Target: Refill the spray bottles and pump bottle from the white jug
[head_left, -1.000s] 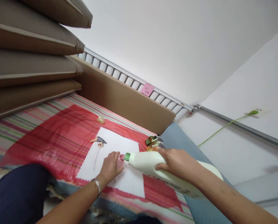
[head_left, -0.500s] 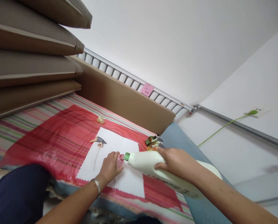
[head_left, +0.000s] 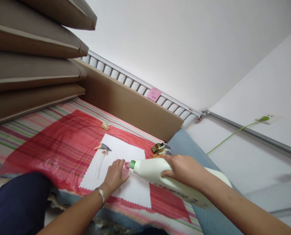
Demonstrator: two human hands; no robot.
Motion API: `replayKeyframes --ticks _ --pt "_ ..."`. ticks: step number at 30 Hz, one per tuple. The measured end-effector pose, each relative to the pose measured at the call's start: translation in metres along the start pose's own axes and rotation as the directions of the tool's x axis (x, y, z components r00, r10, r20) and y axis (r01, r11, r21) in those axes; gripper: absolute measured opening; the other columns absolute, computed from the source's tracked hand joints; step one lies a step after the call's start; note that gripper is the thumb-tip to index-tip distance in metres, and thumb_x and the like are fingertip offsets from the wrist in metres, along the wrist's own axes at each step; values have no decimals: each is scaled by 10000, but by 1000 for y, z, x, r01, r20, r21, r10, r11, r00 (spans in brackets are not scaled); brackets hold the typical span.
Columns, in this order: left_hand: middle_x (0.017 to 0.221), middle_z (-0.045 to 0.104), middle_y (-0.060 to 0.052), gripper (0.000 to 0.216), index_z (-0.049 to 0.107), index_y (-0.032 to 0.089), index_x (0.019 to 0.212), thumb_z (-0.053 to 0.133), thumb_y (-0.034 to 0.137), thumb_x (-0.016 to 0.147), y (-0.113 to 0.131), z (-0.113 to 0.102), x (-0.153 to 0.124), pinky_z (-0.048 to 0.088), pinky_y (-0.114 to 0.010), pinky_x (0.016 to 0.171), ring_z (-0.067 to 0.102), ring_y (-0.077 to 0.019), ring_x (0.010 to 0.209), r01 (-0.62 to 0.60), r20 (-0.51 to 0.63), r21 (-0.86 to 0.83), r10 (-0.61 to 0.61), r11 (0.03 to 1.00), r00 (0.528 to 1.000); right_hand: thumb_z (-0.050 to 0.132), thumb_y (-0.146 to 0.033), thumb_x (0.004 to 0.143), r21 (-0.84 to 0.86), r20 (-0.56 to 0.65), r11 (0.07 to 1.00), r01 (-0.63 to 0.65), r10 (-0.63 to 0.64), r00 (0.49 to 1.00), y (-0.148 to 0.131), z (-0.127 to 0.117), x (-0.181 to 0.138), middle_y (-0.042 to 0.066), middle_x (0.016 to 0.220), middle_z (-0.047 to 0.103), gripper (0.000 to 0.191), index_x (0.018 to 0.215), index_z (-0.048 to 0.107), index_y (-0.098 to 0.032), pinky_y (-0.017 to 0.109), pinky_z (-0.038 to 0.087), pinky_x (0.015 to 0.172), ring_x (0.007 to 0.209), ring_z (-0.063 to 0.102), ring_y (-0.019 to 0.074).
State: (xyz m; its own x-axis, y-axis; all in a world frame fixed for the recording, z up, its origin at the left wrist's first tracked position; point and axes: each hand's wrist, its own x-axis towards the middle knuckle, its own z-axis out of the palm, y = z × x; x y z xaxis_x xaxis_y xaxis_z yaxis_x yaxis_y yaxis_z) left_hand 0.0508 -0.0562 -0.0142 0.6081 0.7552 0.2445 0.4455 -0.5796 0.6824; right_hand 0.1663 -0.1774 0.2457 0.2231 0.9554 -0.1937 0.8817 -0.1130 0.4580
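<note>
A red plastic sheet (head_left: 59, 143) lay across a striped cloth (head_left: 20, 133), and a white sheet (head_left: 125, 143) with zigzag edges lay over part of the red. Above these, the large pale bottle (head_left: 150, 169) slanted in from the right, its narrow end pointing left. The right hand (head_left: 181, 168) was clamped around its body, thumb on the near side. The left hand (head_left: 116, 172) was closed on a small pink bottle (head_left: 125, 168), held over the white sheet with its mouth toward the large one; the fingers hid much of it. The green neck (head_left: 132, 164) of the large bottle met that mouth, or sat just beside it; actual contact could not be made out. Nearby on the white sheet lay a small grey-and-tan piece (head_left: 105, 148), apart from both hands.

The step in hand seemed to be pouring from large into small, though no stream was visible and the fill level could not be read. The next move called for a steady left hand, the two openings aligned, and careful control of the right hand's tilt, since the small mouth left little room for error.
</note>
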Motion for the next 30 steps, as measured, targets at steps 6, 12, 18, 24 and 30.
replayKeyframes --ticks 6,12,18,24,30 --pt "1110 534 -68 417 470 226 1077 604 262 684 0 0 0 400 -341 861 486 -241 1066 2 -3 -9 -2 1000 1000 619 -446 734 6 -11 1000 10 -10 1000 -1 -2 1 76 867 697 349 1007 616 -228 286 370 558 766 650 272" --pt "1101 534 -68 427 470 224 1075 614 266 674 -2 1 0 401 -341 860 486 -241 1061 -9 -8 -14 9 1000 1000 625 -440 729 -11 5 1000 4 -4 1000 -3 -6 2 77 853 697 345 997 620 -223 281 353 544 744 650 262" --pt "1094 537 -67 414 471 224 1074 602 255 682 -2 1 -1 400 -330 855 490 -236 1055 -13 -17 -16 13 1000 1000 625 -444 725 -11 -6 1000 15 -15 1000 -1 -3 4 72 840 700 335 979 624 -225 280 344 540 736 650 263" --pt "1098 537 -67 438 462 222 1090 609 265 680 -1 0 0 400 -336 859 489 -240 1060 -5 -8 -9 5 1000 1000 632 -427 724 -5 -2 1000 7 -7 1000 -2 -5 3 71 857 700 376 1046 612 -235 280 349 545 752 651 265" --pt "1101 535 -66 416 466 229 1083 602 263 692 0 -1 -1 399 -333 856 491 -237 1062 -4 0 -10 4 1000 1000 627 -439 726 -14 2 1000 14 -14 1000 -1 -5 4 85 851 698 327 964 624 -214 286 360 548 748 652 271"
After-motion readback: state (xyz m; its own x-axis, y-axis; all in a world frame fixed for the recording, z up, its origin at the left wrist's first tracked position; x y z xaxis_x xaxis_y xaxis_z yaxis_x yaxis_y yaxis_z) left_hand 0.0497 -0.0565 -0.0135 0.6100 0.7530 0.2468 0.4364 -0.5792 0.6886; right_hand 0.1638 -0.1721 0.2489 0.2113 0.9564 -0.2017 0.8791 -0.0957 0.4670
